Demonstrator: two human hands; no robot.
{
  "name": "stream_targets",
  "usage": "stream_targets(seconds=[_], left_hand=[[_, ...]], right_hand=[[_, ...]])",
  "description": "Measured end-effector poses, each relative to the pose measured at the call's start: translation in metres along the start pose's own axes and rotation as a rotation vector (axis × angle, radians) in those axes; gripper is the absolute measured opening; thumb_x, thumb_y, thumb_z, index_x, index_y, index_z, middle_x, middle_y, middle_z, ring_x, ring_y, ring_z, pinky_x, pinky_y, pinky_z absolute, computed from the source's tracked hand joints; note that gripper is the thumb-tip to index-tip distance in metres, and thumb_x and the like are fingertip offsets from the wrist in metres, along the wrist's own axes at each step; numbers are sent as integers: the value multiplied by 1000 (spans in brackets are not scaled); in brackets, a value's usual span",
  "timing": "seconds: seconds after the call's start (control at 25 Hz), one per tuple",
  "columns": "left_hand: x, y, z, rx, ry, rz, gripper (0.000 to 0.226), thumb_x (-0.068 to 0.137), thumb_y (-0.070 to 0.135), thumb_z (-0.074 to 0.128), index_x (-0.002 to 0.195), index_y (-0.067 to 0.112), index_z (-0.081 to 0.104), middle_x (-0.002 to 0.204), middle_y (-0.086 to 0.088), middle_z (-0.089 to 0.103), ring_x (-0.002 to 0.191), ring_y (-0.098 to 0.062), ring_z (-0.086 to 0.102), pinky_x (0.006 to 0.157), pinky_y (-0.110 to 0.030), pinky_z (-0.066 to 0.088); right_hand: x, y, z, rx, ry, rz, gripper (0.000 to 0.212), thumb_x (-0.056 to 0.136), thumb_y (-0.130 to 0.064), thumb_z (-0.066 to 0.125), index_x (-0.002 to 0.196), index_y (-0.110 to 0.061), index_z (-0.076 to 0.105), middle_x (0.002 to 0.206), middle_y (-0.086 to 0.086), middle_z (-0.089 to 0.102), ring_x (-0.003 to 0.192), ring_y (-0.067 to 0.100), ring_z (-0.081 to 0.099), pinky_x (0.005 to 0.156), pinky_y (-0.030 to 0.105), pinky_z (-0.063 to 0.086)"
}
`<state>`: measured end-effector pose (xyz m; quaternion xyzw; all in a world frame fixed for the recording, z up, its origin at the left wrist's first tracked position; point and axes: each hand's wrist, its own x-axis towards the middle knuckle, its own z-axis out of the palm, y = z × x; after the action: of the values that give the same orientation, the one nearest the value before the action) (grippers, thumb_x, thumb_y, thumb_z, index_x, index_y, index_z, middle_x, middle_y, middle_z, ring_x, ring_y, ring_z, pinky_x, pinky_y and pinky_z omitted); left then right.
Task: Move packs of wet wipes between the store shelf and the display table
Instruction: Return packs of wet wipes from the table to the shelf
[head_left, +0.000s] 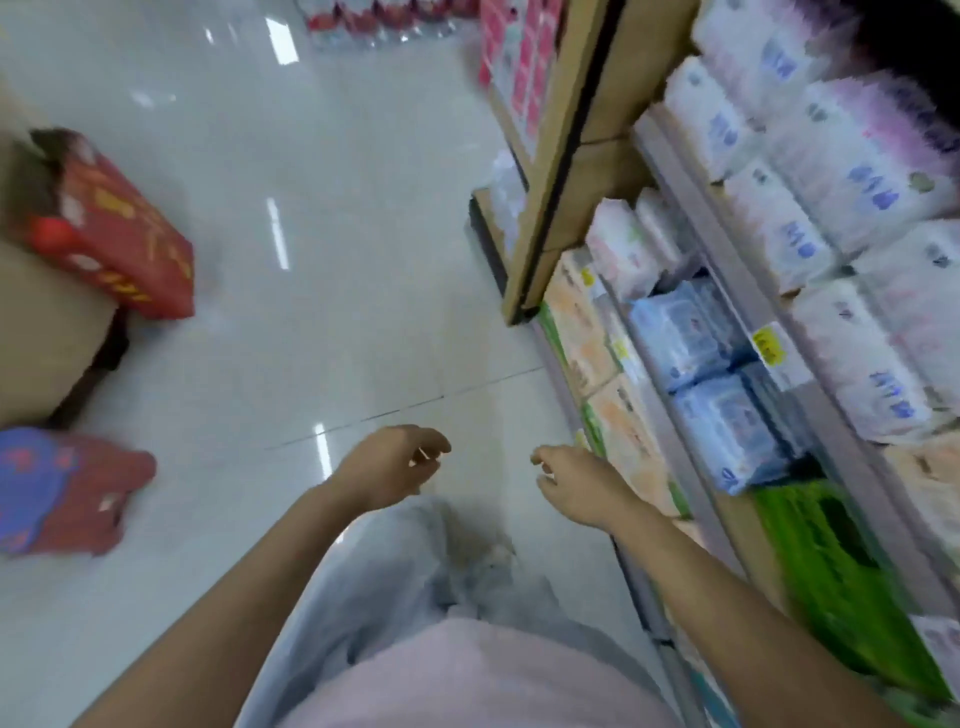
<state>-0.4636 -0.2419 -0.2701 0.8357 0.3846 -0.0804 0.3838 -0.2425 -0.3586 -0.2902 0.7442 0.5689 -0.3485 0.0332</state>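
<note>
1. A person stands in a shop aisle and looks down at a shiny white floor (311, 156).
2. The left grip (387, 467) is held out in front of the body, over the floor. Its fingers are loosely bent and it holds nothing.
3. The right grip (576, 486) is held out too, near the left one but not touching it. Its fingers are also loosely bent and it holds nothing.
4. The right grip is just beside the low part of the store shelf (696, 218), which runs along the person's right side.
5. The packs sit on the shelf in rows. White packs (779, 228) with blue print fill the high row.
6. Blue packs (685, 332) sit on the row below, with pink and white packs (623, 249) next to them.
7. Orange packs (576, 317) are on the lowest row, close to the right grip. Green packs (831, 561) lie nearer the person.
8. The picture is blurry, so the words on the packs cannot be read. It is not clear which ones are the wet wipes.
9. A yellow tag (769, 345) is stuck on the shelf edge.
10. On the far left is a tan surface (41, 332), well apart from both grips. A red box (109, 228) leans over its edge.
11. The person wears pale trousers (395, 561) and a pink top (467, 675).
</note>
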Motion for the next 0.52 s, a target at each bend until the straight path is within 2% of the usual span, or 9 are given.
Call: stream_targets(seconds=[0.12, 0.24, 0.36, 0.52], left_hand=[[-50, -73, -7, -153, 140, -279, 26, 93, 20, 53, 117, 20, 63, 109, 2, 67, 93, -13, 60, 82, -23, 46], [-96, -141, -12, -238, 247, -488, 28, 94, 21, 50, 119, 21, 61, 110, 3, 66, 92, -12, 58, 79, -23, 43], [-137, -212, -21, -165, 243, -639, 31, 96, 21, 43, 125, 22, 56, 119, 2, 62, 104, -17, 59, 85, -27, 46], [-167, -295, -63, -177, 205, -728, 35, 97, 19, 40, 130, 19, 51, 128, 0, 57, 114, -18, 55, 89, -29, 44]], right_hand=[[52, -70, 7, -134, -161, -171, 35, 94, -20, 43, 128, -14, 52, 122, 12, 60, 110, 30, 56, 86, 35, 45], [111, -151, 9, -282, -198, -323, 36, 95, -18, 39, 129, -14, 50, 127, 12, 59, 114, 30, 55, 90, 35, 45], [175, -240, 16, -425, -239, -417, 37, 96, -13, 36, 130, -11, 49, 131, 13, 55, 118, 31, 53, 94, 35, 45], [242, -329, 22, -517, -298, -436, 37, 95, -15, 37, 130, -13, 49, 130, 12, 56, 117, 30, 53, 92, 34, 44]])
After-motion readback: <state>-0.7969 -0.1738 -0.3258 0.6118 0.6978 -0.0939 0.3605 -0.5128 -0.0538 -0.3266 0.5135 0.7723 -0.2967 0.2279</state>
